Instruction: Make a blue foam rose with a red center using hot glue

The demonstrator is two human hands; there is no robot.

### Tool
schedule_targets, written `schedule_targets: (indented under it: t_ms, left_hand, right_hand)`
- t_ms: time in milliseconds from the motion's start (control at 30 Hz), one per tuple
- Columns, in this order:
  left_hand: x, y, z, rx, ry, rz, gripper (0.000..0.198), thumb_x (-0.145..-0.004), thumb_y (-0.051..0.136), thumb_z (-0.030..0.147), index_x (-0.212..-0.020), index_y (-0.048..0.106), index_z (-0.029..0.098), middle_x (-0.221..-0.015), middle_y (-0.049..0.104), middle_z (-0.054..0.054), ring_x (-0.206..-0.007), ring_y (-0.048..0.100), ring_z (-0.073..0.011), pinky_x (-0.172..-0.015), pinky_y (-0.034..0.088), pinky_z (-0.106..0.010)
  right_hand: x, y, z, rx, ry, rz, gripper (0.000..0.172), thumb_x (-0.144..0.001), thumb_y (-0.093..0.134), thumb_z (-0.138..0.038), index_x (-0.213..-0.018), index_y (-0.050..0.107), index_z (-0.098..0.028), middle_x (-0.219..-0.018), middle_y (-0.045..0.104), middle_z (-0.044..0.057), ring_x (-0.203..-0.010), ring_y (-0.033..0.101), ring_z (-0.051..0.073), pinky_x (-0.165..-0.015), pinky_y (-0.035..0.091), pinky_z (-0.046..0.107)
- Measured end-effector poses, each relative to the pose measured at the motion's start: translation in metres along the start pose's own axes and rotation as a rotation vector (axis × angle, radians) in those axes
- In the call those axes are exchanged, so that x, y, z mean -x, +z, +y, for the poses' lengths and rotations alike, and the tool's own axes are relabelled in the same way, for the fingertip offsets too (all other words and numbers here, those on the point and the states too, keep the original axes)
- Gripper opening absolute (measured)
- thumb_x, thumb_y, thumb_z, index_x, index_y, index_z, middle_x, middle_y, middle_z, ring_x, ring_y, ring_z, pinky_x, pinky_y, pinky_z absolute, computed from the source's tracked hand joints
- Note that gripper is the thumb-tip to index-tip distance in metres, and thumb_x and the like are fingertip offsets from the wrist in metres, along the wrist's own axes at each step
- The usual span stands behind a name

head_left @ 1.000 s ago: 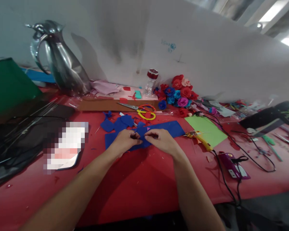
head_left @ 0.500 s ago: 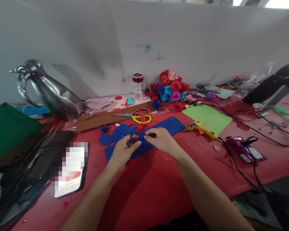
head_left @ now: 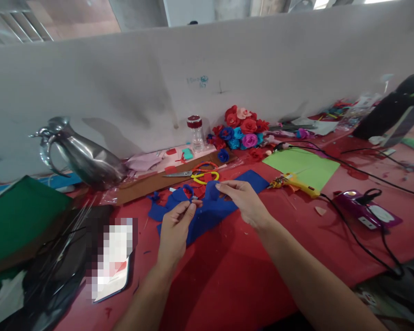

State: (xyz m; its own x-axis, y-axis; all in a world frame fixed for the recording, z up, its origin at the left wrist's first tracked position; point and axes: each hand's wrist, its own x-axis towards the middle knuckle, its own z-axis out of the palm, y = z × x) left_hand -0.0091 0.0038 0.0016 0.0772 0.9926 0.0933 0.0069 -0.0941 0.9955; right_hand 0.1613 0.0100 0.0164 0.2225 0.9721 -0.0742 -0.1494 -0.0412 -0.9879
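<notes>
The left hand (head_left: 175, 227) is lifted a little off the red table (head_left: 227, 276), its thumb and forefinger pinched shut on a small blue strip (head_left: 187, 192) that curls into a loop just above the fingertips. The right hand (head_left: 244, 202) sits close to the right of it, palm down, its fingertips grasping a raised flap of the blue sheet (head_left: 210, 214). The rest of that sheet lies flat on the table under and between both hands. Loose blue scraps (head_left: 162, 209) lie just beyond the left hand. Past the fingertips of both hands rest scissors (head_left: 203, 174) with yellow and orange handles, and behind them a brown strip of card (head_left: 145, 185). To the right of the right hand a yellow glue gun (head_left: 293, 182) lies on the edge of a green sheet (head_left: 307, 166), and farther right is a purple device (head_left: 365, 214) with a black cord. Well beyond the hands, against the white partition, stand a clear jar with a red lid (head_left: 195, 133) and a heap of foam roses (head_left: 243, 128). Far to the left of the left hand is a metal jug (head_left: 83, 158).
</notes>
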Motion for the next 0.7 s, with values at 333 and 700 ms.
schedule_targets:
  t_ms: [333,700]
  left_hand:
    - [-0.004,0.003,-0.013,0.031,-0.132,-0.004,0.02,-0.065,0.074,0.035,-0.073,0.076,0.017,-0.066,0.069,-0.002,-0.058,0.054,-0.0126,-0.057,0.041,-0.024]
    - [-0.002,0.007,-0.014,0.01,-0.137,-0.025,0.017,-0.065,0.072,0.033,-0.068,0.074,0.017,-0.063,0.068,-0.002,-0.059,0.056,-0.0133,-0.059,0.044,-0.025]
  right_hand:
    - [0.004,0.012,0.007,-0.09,-0.026,0.077,0.022,-0.063,0.07,-0.039,-0.065,0.072,-0.017,-0.06,0.063,0.001,-0.059,0.054,0.012,-0.058,0.04,0.025]
    - [0.013,0.019,0.014,0.114,-0.211,0.056,0.024,-0.076,0.061,-0.036,-0.069,0.074,-0.017,-0.06,0.062,-0.001,-0.059,0.053,0.013,-0.057,0.04,0.024]
